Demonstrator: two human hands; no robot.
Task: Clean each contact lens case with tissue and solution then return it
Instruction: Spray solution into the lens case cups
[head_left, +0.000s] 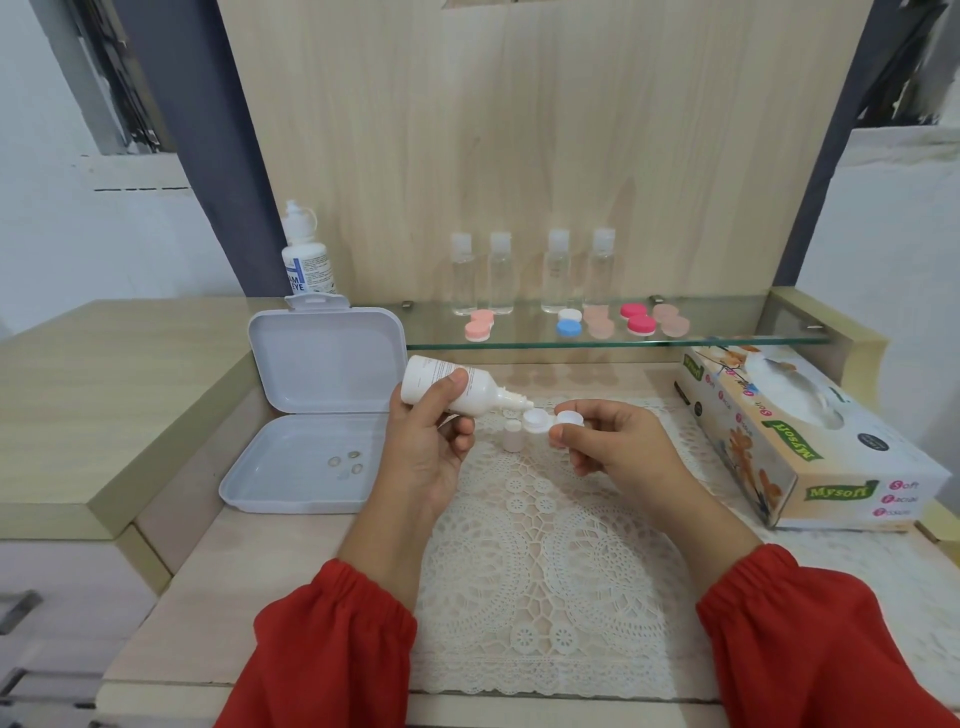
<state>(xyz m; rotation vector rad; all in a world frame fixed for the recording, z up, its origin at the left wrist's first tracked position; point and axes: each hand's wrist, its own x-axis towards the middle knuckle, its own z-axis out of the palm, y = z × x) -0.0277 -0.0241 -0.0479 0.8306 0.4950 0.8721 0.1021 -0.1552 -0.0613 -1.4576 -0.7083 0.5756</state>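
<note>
Above the lace mat (545, 545), the left hand (431, 441) grips a solution bottle (447, 387) lying sideways, tip pointing right. The right hand (618, 447) pinches the open lens case (550, 418), maybe touching the tip.

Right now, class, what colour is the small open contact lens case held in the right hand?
The contact lens case is white, shown best in the head view.

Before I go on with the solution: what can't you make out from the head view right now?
- Whether liquid is leaving the white bottle: too small to see at the nozzle.
- Far well of the lens case: partly covered by the right hand.
- Small items in the open white box: too small to identify.
- Bottle label: covered by the left hand, and blurred.
</note>
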